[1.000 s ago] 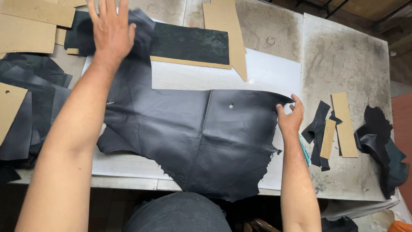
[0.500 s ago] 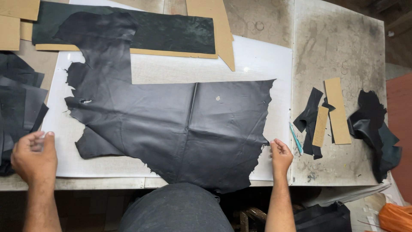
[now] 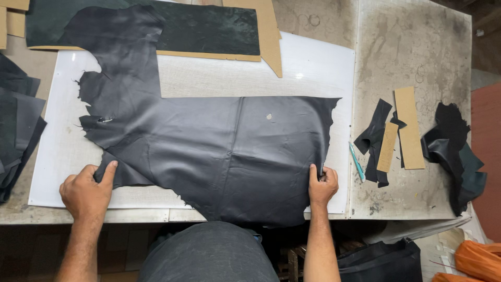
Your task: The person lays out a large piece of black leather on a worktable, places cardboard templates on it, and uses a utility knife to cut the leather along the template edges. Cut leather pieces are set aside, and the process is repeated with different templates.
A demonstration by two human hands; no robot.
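A large irregular piece of black leather (image 3: 209,141) lies spread over a white cutting sheet (image 3: 313,68) on the worn table, its near edge hanging over the front. My left hand (image 3: 86,190) rests at the hide's lower left corner, thumb pressing on a leather flap. My right hand (image 3: 322,185) pinches the hide's lower right edge between thumb and fingers.
A dark green leather panel (image 3: 209,28) and brown cardboard patterns (image 3: 269,36) lie at the back. Right of the sheet are a teal pen (image 3: 357,162), cardboard strips (image 3: 409,128) and black leather scraps (image 3: 451,151). Dark leather pieces (image 3: 15,130) pile at the left edge.
My left hand came back from the far corner to the near left edge and now rests on the hide's corner. My right hand slid down the right edge and grips it. The hide lies flatter.
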